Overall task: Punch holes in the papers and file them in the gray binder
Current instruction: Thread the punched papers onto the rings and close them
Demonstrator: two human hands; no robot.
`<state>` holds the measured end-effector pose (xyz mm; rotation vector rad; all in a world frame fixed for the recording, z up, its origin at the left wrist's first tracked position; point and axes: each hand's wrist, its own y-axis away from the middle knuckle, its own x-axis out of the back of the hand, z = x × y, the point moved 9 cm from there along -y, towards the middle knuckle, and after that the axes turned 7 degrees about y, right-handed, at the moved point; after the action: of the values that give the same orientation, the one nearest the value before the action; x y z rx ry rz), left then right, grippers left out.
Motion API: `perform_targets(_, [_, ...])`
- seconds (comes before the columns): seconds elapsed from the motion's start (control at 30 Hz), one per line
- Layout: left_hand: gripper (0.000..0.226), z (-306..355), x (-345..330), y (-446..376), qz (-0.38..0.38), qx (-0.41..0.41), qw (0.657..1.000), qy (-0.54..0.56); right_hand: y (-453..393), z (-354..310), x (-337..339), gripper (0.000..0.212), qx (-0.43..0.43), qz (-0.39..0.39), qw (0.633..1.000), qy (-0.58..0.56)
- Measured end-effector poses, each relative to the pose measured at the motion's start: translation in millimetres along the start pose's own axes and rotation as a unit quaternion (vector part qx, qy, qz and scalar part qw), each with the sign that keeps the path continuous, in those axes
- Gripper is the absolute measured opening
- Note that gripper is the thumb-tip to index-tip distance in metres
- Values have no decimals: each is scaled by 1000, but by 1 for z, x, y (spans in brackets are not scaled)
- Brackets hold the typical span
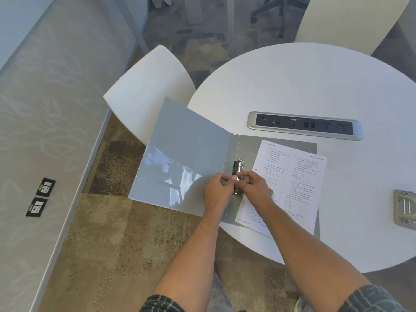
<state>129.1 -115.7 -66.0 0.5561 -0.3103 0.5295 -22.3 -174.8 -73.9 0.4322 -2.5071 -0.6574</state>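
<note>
While both hands (236, 185) apparently pinch its clip, binder (180, 154) spine runs away.

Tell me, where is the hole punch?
The hole punch sits at the far right edge of the head view, on the white table, right of the papers and apart from them.

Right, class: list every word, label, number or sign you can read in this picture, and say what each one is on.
No text here can be read and quoted.
Printed sheet in the gray binder: two columns of print, too small and blurred.
Socket strip in the table: ports only, no legible marks.
Two wall outlet plates: yellowish labels, blurred.
Hole punch: no legible marking.
</note>
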Motion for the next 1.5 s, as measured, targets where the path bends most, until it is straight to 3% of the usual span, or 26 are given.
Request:
perform_targets(0.07, [26, 5, 1, 3, 3, -26, 1000, 1, 0, 2, 3, 7, 1, 3, 1000, -1])
perform_targets(0.2, [14, 11, -13, 6, -42, -81, 994, -64, 1, 11, 2, 8, 30, -28, 997, 61])
perform_targets(0.3, [12, 9, -17, 7, -57, -95, 989, -94, 3, 11, -1, 4, 61, -48, 993, 84])
perform_targets(0.47, [10, 5, -15, 3, -51, -106, 985, -130, 3, 11, -2, 20, 91, -61, 984, 138])
perform_targets(0.83, [20, 5, -9, -3, -78, -123, 977, -157, -5, 12, -10, 20, 108, -90, 971, 196])
perform_targets(1.03, [24, 5, -5, -3, -72, -114, 982, -130, -4, 11, -7, 26, 111, -106, 971, 182])
perform_targets(1.2, [24, 11, -10, 0, -91, -117, 974, -173, -1, 12, 2, 25, 102, -125, 979, 127])
perform_targets(1.27, [18, 16, -14, 4, -95, -133, 967, -196, 0, 10, 15, 29, 117, -98, 986, 60])
perform_targets(1.33, [16, 21, -19, 13, -92, -150, 962, -211, 2, 15, 41, 31, 120, -7, 992, 34])
perform_targets(1.43, [29, 34, -25, 23, -56, -186, 956, -222, 11, 26, 78, 39, 120, 142, 978, 90])
perform_targets(1.5, [34, 48, -31, 28, -30, -220, 944, -244, 18, 37, 97, 49, 82, 201, 967, 131])
